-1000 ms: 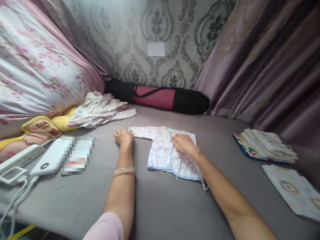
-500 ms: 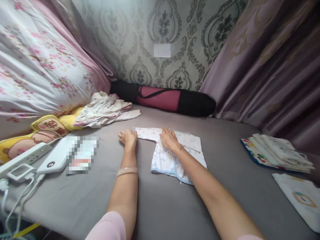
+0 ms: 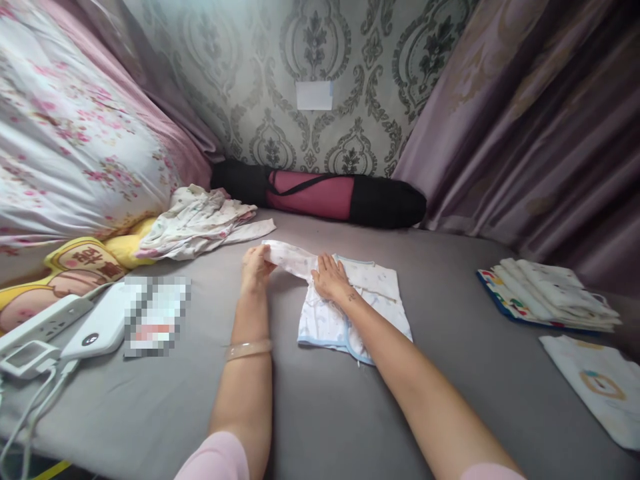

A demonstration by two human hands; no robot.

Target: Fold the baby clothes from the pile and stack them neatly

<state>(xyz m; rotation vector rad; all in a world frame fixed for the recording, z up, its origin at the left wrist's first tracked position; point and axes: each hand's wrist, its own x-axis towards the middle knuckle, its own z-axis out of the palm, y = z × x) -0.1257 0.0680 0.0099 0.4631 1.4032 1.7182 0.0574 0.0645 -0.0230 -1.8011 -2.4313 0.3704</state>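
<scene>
A small white baby shirt (image 3: 379, 300) with blue trim and a faint print lies on the grey sheet in front of me. My left hand (image 3: 257, 268) is closed on the cuff of its left sleeve, which is raised a little off the sheet. Flat on the shirt near that shoulder rests my right hand (image 3: 331, 277), its fingers stretched out. The shirt's other sleeve lies over the body, partly hidden by my right hand and forearm.
Folded cloths (image 3: 550, 293) are stacked at the right, with a white printed cloth (image 3: 595, 390) nearer me. Crumpled clothes (image 3: 195, 220) lie at the left, by a yellow cushion (image 3: 83, 267). A power strip (image 3: 47, 323) and white power bank (image 3: 103, 323) sit nearer. A long bag (image 3: 310, 195) lies along the wall.
My left hand has lifted the sleeve's cuff up off the sheet. My right hand still presses on the shirt near the shoulder. The view has shifted slightly.
</scene>
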